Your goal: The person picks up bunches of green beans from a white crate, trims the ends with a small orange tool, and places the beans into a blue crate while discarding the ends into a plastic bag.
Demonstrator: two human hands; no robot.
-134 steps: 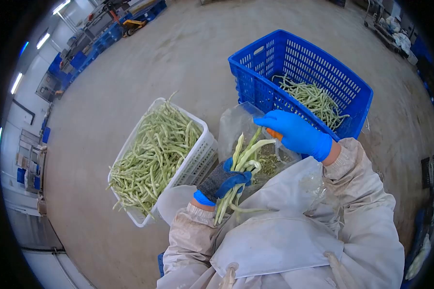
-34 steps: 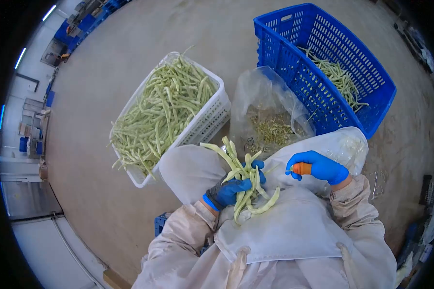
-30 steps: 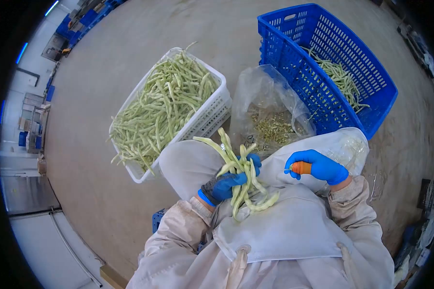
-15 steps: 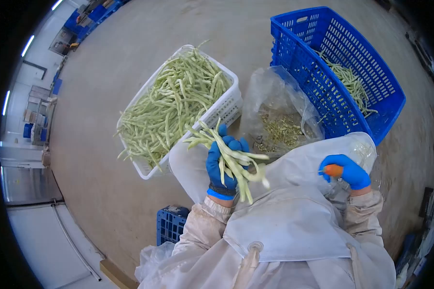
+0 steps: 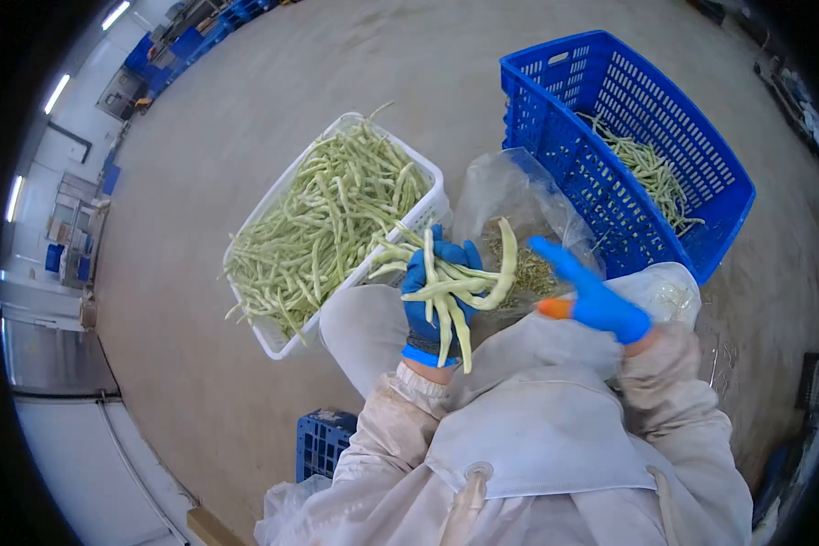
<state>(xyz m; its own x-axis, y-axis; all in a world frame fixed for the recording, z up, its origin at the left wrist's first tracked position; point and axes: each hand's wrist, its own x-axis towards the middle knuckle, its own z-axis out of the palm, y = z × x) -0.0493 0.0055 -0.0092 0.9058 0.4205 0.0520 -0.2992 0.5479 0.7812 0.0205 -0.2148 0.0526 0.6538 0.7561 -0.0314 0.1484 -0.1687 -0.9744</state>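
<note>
In my left hand [image 5: 437, 296], gloved in blue, is a bunch of pale green beans [image 5: 450, 289]. My fingers are closed around it, and the bean ends stick out on both sides. To its right, my right hand [image 5: 601, 305], also in a blue glove, is slightly blurred by motion. Its fingers stretch out to the upper left, apart from the beans, with nothing seen between them. An orange cover [image 5: 555, 308] appears to sit on its thumb.
A white basket [image 5: 434, 202] heaped with beans stands front left. Beside it, a clear plastic bag [image 5: 491, 187] holds small green scraps. A blue crate [image 5: 610, 218] with some beans inside stands at the right. Another blue crate [image 5: 323, 443] is low by my left side.
My right hand has moved left toward the beans, and its curled fingers have straightened. The left hand still grips the bunch, now slightly further right. The view has shifted a little.
</note>
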